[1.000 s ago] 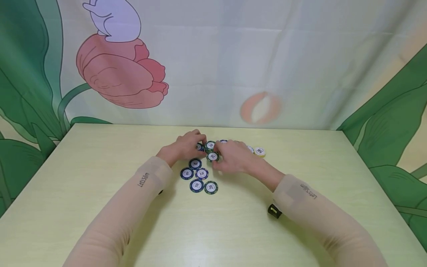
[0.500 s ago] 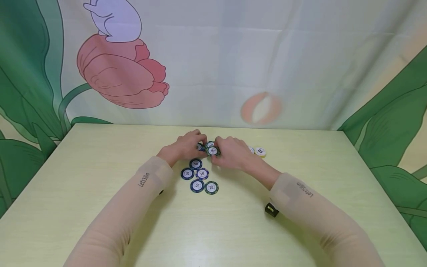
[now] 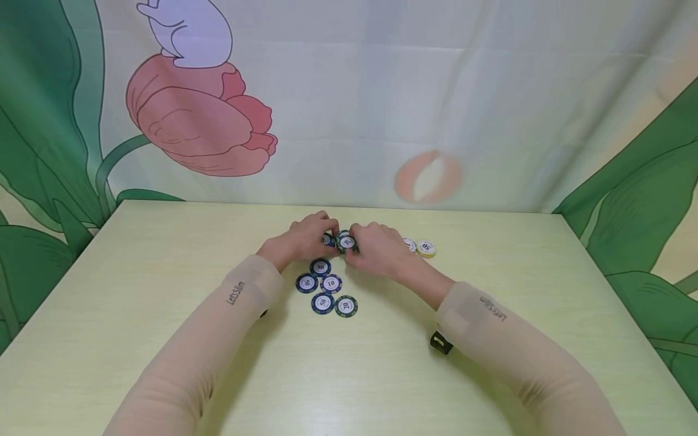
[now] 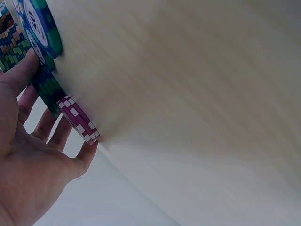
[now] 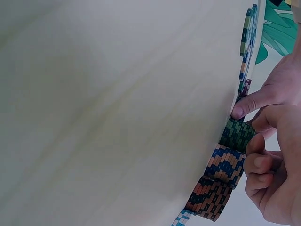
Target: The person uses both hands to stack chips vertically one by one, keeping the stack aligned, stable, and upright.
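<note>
My left hand (image 3: 305, 238) curls round a short stack of dark blue poker chips (image 3: 328, 240) near the far edge of the table. In the left wrist view, a finger of that hand also touches purple-and-white poker chips (image 4: 79, 120). My right hand (image 3: 377, 247) pinches a green poker chip (image 3: 346, 243) marked 20, at the top of a green stack (image 5: 236, 134). The two hands face each other with the green chips between them. Whether the pinched chip rests fully on the stack cannot be told.
Several flat chips, among them a blue 50 chip (image 3: 323, 303), a 10 chip (image 3: 331, 283) and a green 20 chip (image 3: 346, 306), lie nearer on the table. Right of the green stack stand a blue-and-tan stack (image 5: 225, 167), an orange-and-black stack (image 5: 209, 197) and yellow-edged chips (image 3: 426, 249).
My right hand has moved the green chip away from me, from in front of the green stack to above it. The left hand has stayed in place.
</note>
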The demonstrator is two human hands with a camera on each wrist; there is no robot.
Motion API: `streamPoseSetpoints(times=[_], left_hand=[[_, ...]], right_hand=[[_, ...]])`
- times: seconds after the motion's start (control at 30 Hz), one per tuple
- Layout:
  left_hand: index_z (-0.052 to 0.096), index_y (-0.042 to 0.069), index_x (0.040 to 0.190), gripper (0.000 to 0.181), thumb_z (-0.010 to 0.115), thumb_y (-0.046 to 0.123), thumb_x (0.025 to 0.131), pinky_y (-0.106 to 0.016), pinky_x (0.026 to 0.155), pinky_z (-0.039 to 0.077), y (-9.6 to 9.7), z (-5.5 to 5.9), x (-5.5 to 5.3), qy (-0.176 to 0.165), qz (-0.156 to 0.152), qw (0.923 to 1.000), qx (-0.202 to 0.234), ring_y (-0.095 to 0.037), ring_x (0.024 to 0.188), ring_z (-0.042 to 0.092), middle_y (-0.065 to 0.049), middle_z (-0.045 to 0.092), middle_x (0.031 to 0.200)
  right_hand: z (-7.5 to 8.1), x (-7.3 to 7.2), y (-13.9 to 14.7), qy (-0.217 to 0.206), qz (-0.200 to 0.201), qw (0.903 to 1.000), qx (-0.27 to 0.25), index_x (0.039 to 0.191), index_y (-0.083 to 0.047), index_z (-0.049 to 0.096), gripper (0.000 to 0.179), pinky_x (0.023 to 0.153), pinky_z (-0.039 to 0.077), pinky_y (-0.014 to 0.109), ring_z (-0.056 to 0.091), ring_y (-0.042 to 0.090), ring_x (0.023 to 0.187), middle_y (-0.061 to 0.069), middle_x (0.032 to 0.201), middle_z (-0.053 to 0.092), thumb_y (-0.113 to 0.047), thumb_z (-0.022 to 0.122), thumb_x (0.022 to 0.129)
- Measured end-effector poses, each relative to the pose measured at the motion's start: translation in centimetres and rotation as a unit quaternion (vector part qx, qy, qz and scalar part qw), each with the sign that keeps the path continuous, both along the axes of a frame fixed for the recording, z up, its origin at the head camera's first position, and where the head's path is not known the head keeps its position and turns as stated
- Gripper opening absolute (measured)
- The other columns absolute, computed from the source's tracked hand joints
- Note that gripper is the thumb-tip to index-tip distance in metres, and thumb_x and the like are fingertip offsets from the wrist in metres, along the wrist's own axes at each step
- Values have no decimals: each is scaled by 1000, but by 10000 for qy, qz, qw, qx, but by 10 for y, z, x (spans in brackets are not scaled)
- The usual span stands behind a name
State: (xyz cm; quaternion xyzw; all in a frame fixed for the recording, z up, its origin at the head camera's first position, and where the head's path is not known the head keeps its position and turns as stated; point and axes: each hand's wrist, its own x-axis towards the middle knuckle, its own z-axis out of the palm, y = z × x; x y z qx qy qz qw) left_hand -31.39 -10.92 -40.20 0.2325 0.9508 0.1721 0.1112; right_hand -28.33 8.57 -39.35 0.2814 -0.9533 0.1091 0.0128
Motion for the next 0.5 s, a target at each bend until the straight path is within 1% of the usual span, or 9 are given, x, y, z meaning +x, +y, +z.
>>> streamPoseSetpoints(times=[0.1,0.2,0.4,0.5], left_hand=[[63,12,118,30,74,29,96,-57,98,39,0,0,0,-3,-21,10000,-11,-29,111,50,-10,52,124],[62,12,118,30,74,29,96,-57,98,39,0,0,1,3,-29,10000,-36,-29,111,51,-10,52,125],[62,12,117,30,74,28,96,-57,98,39,0,1,2,-13,4,10000,-39,-29,112,51,-10,52,126],[62,12,118,30,74,29,96,-57,99,39,0,0,1,-11,22,10000,-39,-29,112,51,-10,52,126]], right_hand=[[0,0,-1,25,-25,10000,2,92,-9,61,17,49,45,30,56,17,58,2,72,60,-25,67,93],[0,0,-1,37,-27,10000,-42,93,-9,61,16,49,46,31,56,17,59,2,73,61,-23,67,94],[0,2,0,179,44,9998,-95,108,-7,62,22,51,47,33,57,18,59,2,77,62,-24,67,96],[1,3,0,234,88,9997,-81,112,-7,64,23,51,46,32,56,18,58,2,76,63,-23,67,95]])
